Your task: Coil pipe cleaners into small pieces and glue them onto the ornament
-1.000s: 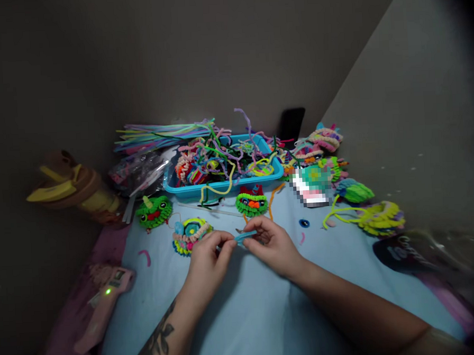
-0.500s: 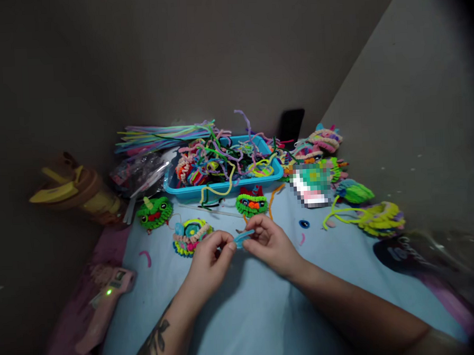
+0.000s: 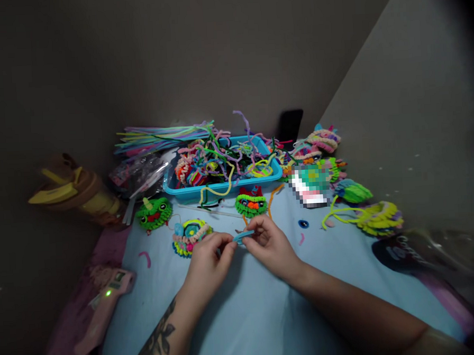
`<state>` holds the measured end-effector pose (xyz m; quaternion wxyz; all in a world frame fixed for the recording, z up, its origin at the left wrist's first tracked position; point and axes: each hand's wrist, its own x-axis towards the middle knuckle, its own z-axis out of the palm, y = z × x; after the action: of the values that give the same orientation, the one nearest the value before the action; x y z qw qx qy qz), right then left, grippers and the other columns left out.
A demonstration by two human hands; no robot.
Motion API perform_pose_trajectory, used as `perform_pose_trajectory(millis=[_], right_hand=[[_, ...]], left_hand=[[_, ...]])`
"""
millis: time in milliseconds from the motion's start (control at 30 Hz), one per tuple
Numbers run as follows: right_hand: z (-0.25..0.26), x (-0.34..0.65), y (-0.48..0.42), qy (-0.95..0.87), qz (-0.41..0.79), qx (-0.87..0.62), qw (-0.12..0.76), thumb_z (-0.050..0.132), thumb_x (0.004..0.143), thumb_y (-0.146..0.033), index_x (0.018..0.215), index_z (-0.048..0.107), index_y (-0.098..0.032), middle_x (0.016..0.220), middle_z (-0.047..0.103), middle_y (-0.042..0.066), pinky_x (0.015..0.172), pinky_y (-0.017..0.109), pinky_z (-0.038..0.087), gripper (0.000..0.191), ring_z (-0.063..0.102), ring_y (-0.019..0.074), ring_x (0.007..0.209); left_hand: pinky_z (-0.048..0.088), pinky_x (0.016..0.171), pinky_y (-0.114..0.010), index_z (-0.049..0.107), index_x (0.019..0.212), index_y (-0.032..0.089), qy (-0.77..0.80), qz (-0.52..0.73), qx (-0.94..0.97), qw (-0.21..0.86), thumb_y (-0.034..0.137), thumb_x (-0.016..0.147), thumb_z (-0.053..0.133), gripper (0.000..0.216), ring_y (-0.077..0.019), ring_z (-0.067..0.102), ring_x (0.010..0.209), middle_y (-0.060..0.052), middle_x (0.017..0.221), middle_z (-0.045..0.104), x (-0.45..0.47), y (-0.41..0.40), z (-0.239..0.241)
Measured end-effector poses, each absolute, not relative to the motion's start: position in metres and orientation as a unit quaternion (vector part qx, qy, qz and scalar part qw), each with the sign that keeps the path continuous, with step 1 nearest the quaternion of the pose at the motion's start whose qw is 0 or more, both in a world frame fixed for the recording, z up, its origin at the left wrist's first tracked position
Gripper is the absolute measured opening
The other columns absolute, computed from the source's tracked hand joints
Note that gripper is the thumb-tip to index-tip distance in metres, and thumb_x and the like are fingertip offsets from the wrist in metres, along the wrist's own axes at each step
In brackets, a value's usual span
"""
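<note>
Between my fingertips is a short light-blue pipe cleaner piece [image 3: 244,235], which looks folded. My left hand [image 3: 211,258] pinches its left end, and my right hand [image 3: 270,247] pinches it from the right with thumb and forefinger. Just beyond my right fingers sits a green pipe-cleaner figure [image 3: 251,203] with red on top and an orange mouth. Beside my left hand lies a round figure [image 3: 190,235] in yellow, pink and teal. Farther left is a green frog-like figure [image 3: 154,212] with a pale horn.
A blue tray [image 3: 221,188] full of tangled pipe cleaners stands at the back, beside a bundle of straight ones [image 3: 165,136]. A pink glue gun [image 3: 108,306] with a green light lies left. Right are a yellow figure [image 3: 378,219], a blue eye piece [image 3: 303,224] and a dark bottle [image 3: 403,251].
Both hands stay in nearly the same place, still pinching the light-blue piece. That piece has tilted slightly between the fingers, and the view has shifted a little.
</note>
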<state>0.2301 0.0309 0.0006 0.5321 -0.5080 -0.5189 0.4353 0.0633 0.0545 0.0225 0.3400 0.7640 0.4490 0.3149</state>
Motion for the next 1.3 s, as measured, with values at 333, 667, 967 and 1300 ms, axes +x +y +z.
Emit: perform_pose_trajectory(millis=[333, 667, 967, 1300], right_hand=[[0.011, 0.226, 0.029, -0.544, 0.471, -0.467, 0.514, 0.059, 0.072, -0.013, 0.094, 0.048, -0.023, 0.085, 0.053, -0.001, 0.068, 0.025, 0.046, 0.027, 0.057, 0.0124, 0.076], [0.01, 0.231, 0.031, -0.503, 0.569, -0.421, 0.495, 0.062, 0.072, -0.012, 0.095, 0.044, -0.022, 0.082, 0.055, -0.002, 0.065, 0.024, 0.041, 0.031, 0.055, 0.0106, 0.071], [0.013, 0.231, 0.032, -0.498, 0.569, -0.429, 0.495, 0.065, 0.071, -0.015, 0.095, 0.044, -0.022, 0.079, 0.056, -0.003, 0.066, 0.025, 0.04, 0.033, 0.055, 0.0112, 0.071], [0.003, 0.238, 0.038, -0.393, 0.697, -0.344, 0.491, 0.077, 0.065, -0.022, 0.1, 0.049, -0.021, 0.073, 0.062, -0.004, 0.062, 0.023, 0.039, 0.044, 0.056, 0.0098, 0.064]], left_hand=[[0.038, 0.055, -0.022, 0.06, 0.068, 0.016, 0.456, 0.314, 0.745, 0.373, 0.017, 0.077, 0.052, 0.012, -0.0127, 0.053, 0.06, -0.001, 0.063, 0.059, 0.066, 0.052, 0.029], [0.035, 0.051, -0.021, 0.057, 0.063, 0.016, 0.471, 0.308, 0.669, 0.485, 0.02, 0.069, 0.051, 0.009, -0.0115, 0.047, 0.055, 0.001, 0.057, 0.052, 0.068, 0.053, 0.034], [0.034, 0.051, -0.02, 0.055, 0.062, 0.017, 0.484, 0.307, 0.642, 0.51, 0.02, 0.064, 0.054, 0.004, -0.0107, 0.044, 0.054, 0.003, 0.056, 0.049, 0.07, 0.055, 0.035], [0.034, 0.052, -0.021, 0.056, 0.066, 0.016, 0.415, 0.284, 0.583, 0.638, 0.026, 0.066, 0.061, 0.011, -0.0098, 0.044, 0.053, 0.003, 0.057, 0.05, 0.064, 0.056, 0.035]])
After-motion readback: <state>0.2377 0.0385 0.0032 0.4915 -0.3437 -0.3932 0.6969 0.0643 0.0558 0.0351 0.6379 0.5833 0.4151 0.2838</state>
